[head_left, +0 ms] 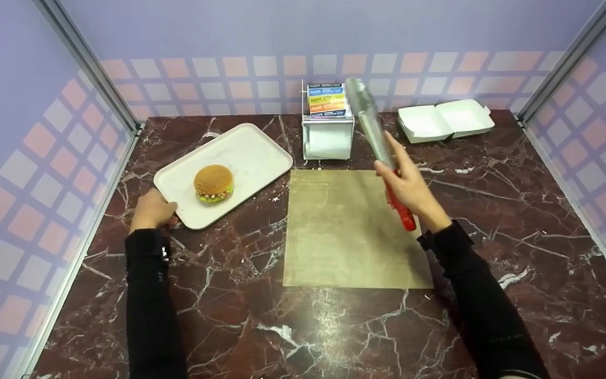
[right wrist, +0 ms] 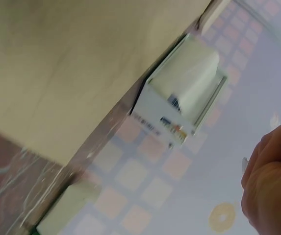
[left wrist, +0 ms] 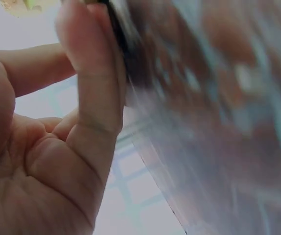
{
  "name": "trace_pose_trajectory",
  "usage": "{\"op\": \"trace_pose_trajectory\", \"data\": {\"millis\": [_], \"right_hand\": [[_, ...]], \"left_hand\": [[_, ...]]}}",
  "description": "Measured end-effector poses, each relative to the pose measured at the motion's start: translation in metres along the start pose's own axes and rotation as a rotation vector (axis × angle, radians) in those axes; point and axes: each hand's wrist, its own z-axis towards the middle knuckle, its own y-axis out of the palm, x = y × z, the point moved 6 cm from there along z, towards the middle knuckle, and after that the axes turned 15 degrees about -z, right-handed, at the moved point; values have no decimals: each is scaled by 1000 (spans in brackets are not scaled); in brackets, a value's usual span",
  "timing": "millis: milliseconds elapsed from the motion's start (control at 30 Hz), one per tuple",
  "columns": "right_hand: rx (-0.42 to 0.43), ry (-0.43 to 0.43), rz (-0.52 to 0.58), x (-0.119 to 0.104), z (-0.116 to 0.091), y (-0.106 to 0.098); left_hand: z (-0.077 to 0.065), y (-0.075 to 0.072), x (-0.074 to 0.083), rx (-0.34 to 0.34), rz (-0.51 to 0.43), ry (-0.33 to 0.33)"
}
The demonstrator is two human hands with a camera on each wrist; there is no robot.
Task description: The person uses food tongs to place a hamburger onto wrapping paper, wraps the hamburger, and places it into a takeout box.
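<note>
tongs (head_left: 370,125) slanted lengthwise, tips (head_left: 355,87) forward-left, handles (head_left: 406,220) back-right

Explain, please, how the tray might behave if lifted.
The tray seems stiff, its edges looking straight. Gripped only at one end by the left hand, it might dip at the other. The burger could slide on its smooth-looking surface.

The tongs (head_left: 377,139) are silvery with red handles (head_left: 399,209), the tray (head_left: 250,152) off-white, the burger (head_left: 214,182) golden-brown edged with green, the paper sheet (head_left: 334,226) tan. Maroon marble veined in white colours the tabletop (head_left: 240,300); pink and pale-grey squares pattern the lavender wall (head_left: 261,26). The strips (head_left: 326,99), small in view, seem blue, yellow and orange.
</note>
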Motion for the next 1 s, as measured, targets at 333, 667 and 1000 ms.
{"op": "trace_pose_trajectory", "data": {"millis": [333, 667, 1000], "right_hand": [[-18, 43, 62, 2, -2, 11], [5, 71, 384, 4, 1, 16], [-237, 70, 110, -35, 12, 75]], "left_hand": [[3, 7, 8, -42, 46, 47], [3, 9, 4, -72, -8, 21], [4, 9, 0, -83, -68, 14]]}}
